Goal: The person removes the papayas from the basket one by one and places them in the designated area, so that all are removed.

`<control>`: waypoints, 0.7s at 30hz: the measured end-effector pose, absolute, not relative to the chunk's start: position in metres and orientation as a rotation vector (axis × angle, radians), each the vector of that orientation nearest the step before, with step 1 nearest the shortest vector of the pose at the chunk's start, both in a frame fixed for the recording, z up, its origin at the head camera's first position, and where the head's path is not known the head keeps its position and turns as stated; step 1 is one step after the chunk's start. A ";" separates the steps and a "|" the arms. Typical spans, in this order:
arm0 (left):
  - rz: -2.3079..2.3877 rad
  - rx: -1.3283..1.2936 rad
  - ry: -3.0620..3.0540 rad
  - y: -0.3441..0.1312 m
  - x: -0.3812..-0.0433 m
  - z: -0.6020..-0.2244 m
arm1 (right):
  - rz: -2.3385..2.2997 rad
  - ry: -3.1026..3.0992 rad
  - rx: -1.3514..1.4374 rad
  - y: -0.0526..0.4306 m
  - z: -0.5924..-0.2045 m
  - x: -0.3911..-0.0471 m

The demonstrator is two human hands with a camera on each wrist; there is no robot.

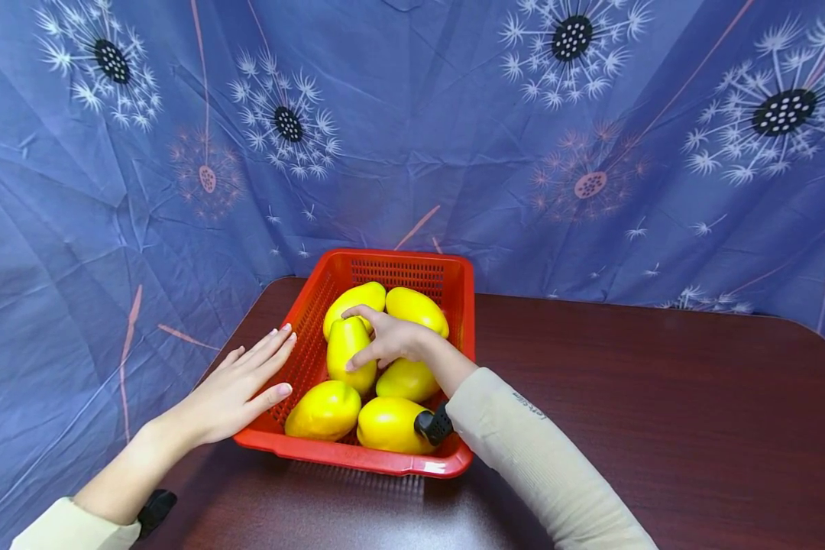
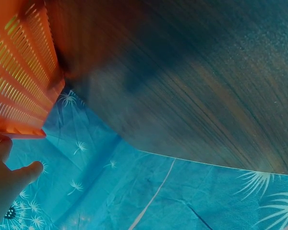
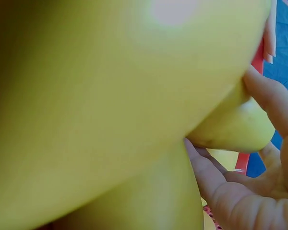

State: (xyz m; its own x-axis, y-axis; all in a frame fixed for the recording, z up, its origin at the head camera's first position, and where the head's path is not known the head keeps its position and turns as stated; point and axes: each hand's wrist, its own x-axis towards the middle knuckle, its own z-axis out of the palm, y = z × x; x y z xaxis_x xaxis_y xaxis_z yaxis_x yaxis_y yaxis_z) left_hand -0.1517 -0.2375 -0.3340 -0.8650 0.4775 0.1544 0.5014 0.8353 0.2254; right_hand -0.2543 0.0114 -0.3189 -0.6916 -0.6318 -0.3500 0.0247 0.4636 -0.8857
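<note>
Right hand (image 1: 397, 338) grips a glossy yellow oblong fruit (image 1: 347, 350), probably firm, slippery, best held round its middle; the straight-fingered left hand (image 1: 228, 396) touches a red plastic basket (image 1: 344, 452).

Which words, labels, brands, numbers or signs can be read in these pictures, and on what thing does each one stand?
On the right sleeve: small dark lettering, too small and blurred to read with certainty.
No other text can be seen.
</note>
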 end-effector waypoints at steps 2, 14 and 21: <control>-0.397 -0.781 -2.920 -0.238 -0.152 -0.334 | -1.271 2.035 -0.495 0.012 -0.318 -0.255; -0.386 -0.786 -2.911 -0.238 -0.151 -0.333 | -1.434 1.974 -0.444 0.015 -0.311 -0.256; -0.399 -0.778 -2.916 -0.237 -0.151 -0.334 | -1.508 1.951 -0.429 0.014 -0.306 -0.256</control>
State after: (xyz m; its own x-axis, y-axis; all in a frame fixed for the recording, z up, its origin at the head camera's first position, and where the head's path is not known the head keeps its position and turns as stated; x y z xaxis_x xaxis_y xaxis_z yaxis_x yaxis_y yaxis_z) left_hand -0.1512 -0.2372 -0.3335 -0.8651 0.4755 0.1595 0.5009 0.8356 0.2257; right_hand -0.2563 0.0142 -0.3058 -0.7501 -0.5998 -0.2786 0.1184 0.2926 -0.9489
